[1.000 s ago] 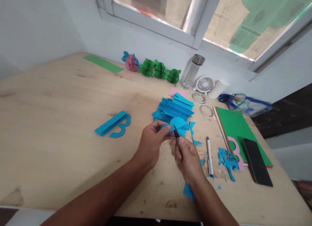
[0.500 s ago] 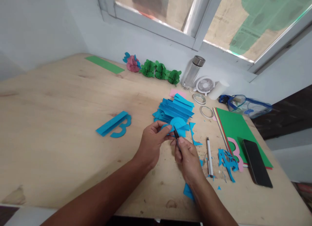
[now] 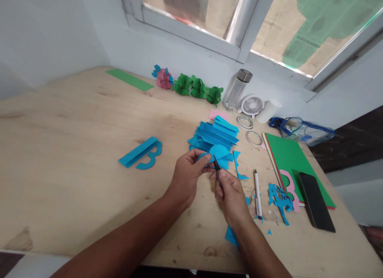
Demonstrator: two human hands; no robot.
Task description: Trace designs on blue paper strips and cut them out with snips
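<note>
Black scissors [image 3: 216,165], handles mostly hidden

Pale wall [image 3: 89,38] | framed window [image 3: 191,34], daylit | wooden tabletop [image 3: 74,150] | dark area [image 3: 356,138] at right, possibly an opening

No wording can be read. The clear pouch [image 3: 318,129] carries a blue oval mark too small to make out, and the tan covering [image 3: 271,34] behind the window [image 3: 191,37] shows faint, illegible print.

The left hand [image 3: 188,172] and right hand [image 3: 229,193], both left of the white pen [image 3: 257,195], are bare, with uncovered wrists [image 3: 175,200] and bare forearms [image 3: 128,232] broadening away from the hands.
</note>
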